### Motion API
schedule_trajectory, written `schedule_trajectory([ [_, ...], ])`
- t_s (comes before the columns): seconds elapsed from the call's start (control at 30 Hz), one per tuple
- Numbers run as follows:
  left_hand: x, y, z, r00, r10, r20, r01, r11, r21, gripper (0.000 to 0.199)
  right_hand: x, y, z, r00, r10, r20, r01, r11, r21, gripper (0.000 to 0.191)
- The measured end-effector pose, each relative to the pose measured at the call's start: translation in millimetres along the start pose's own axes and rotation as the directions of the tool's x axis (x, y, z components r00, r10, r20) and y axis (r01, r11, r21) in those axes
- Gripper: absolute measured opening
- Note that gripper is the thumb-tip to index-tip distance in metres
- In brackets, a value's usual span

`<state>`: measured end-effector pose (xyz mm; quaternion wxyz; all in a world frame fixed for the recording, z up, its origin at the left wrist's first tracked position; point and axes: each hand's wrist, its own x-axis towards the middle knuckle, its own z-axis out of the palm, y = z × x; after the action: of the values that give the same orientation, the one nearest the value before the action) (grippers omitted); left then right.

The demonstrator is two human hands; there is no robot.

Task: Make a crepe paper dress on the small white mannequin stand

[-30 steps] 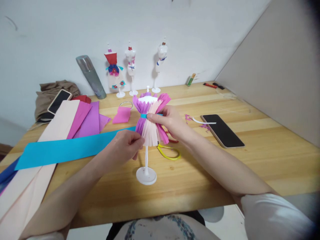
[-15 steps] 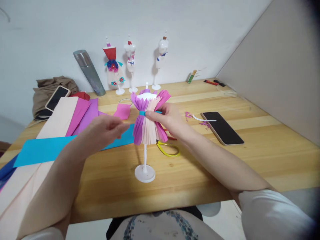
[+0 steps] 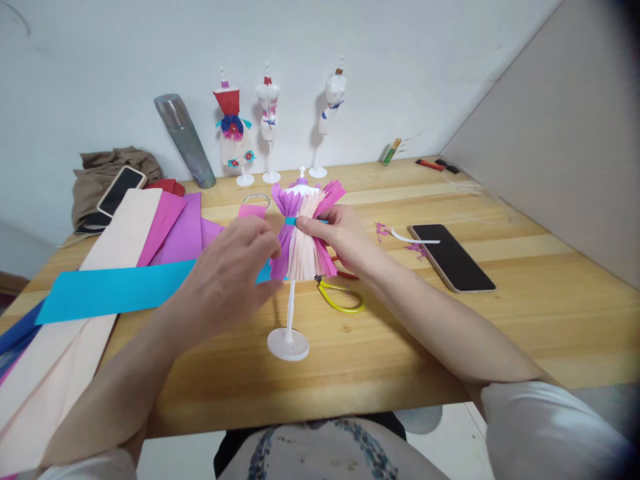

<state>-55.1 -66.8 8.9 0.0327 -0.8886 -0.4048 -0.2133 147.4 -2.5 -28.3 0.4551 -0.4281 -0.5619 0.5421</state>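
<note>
A small white dress-form mannequin point(image 3: 289, 313) stands slightly tilted on its round base, wearing a pleated crepe-paper dress point(image 3: 301, 257) in purple, cream and pink. A narrow blue paper band point(image 3: 291, 221) crosses its waist. My right hand point(image 3: 345, 233) grips the dress at the waist, thumb over the front beside the band and fingers behind. At the dress's left side is my left hand point(image 3: 233, 267), a little blurred, with thumb and fingers apart and nothing seen between them. Whether its fingertips touch the pleats I cannot tell. Yellow-handled scissors point(image 3: 343, 298) lie behind, partly hidden.
Crepe-paper sheets, including a blue strip point(image 3: 115, 290), spread over the table's left. A phone point(image 3: 453, 257) lies right; another phone point(image 3: 121, 190) rests on brown cloth point(image 3: 95, 187). Several small mannequins, one a dressed mannequin point(image 3: 233, 120), stand by the wall near a grey bottle point(image 3: 185, 140).
My left hand has moved right to the dress, and its thumb and fingers have spread. The mannequin tilts a little more. My right hand keeps its hold; the view has shifted slightly.
</note>
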Motion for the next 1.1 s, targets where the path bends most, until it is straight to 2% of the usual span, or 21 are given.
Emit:
schedule_trajectory([
  [0.07, -1.9, 11.7, 7.2, 0.999, 0.048, 0.021, -0.051, 0.983, 0.177, 0.015, 0.6, -0.8, -0.6, 1.0, 0.022, -0.009, -0.022, 0.998, 0.051, 0.027],
  [0.17, 0.7, 24.2, 25.7, 0.99, 0.114, -0.085, -0.078, 0.935, 0.347, 0.012, 0.3, -2.1, -1.6, 0.999, 0.039, -0.01, -0.038, 0.996, 0.079, 0.028],
  [0.27, 3.1, 27.8, 38.3, 0.966, 0.171, -0.194, -0.081, 0.912, 0.402, 0.013, 0.4, -3.5, -3.3, 0.999, 0.025, -0.02, -0.024, 0.998, 0.055, 0.029],
  [0.4, 2.3, 29.2, 37.9, 0.929, 0.241, -0.282, -0.087, 0.88, 0.467, 0.026, 1.8, -5.3, -5.1, 1.0, 0.015, -0.027, -0.012, 0.996, 0.083, 0.029],
  [0.53, 1.5, 33.2, 34.2, 0.889, 0.325, -0.321, -0.125, 0.849, 0.513, 0.02, 2.6, -5.5, -5.9, 1.0, 0.017, -0.025, -0.015, 0.996, 0.084, 0.028],
  [0.63, 1.1, 32.9, 33.6, 0.859, 0.388, -0.334, -0.175, 0.835, 0.521, 0.018, 3.0, -4.4, -6.2, 1.0, 0.017, -0.019, -0.015, 0.997, 0.07, 0.028],
  [0.8, 1.7, 24.1, 28.6, 0.875, 0.349, -0.336, -0.212, 0.899, 0.382, 0.023, 3.6, -5.0, -6.5, 1.0, 0.01, -0.023, -0.009, 0.997, 0.08, 0.028],
  [0.93, 6.1, 18.8, 27.0, 0.851, 0.44, -0.287, -0.277, 0.84, 0.468, 0.03, 1.0, -11.2, -5.9, 0.999, 0.021, -0.041, -0.016, 0.993, 0.113, 0.025],
  [1.1, 9.0, 16.1, 29.1, 0.863, 0.463, -0.2, -0.311, 0.801, 0.512, 0.032, -3.6, -18.0, -3.9, 0.998, 0.017, -0.055, -0.008, 0.986, 0.168, 0.022],
])
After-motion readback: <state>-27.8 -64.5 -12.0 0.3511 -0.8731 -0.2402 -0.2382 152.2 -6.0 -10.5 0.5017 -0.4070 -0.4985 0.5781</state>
